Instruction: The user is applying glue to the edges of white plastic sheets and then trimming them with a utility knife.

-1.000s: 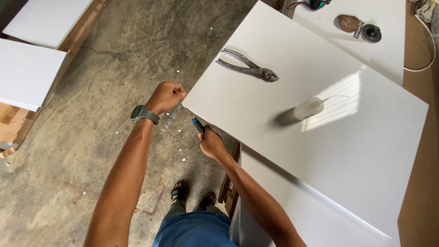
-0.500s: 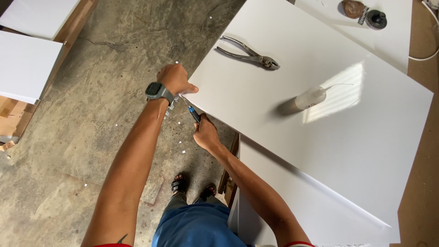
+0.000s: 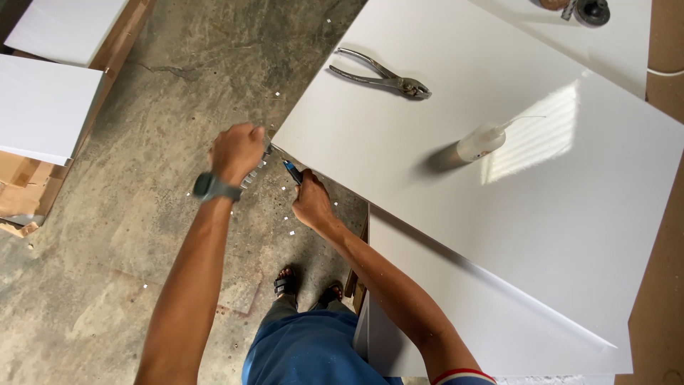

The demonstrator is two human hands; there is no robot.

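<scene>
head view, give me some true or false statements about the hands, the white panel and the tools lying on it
1. The left hand is closed at the corner of the white panel. True.
2. The pliers lie in the right hand. False: they lie loose on the panel, far from both hands.
3. The right hand grips a blue-handled tool at the panel's edge. True.
4. The small squeeze bottle stands upright on the floor. False: it lies on its side on the panel.
5. A wristwatch is on the left wrist. True.
</scene>
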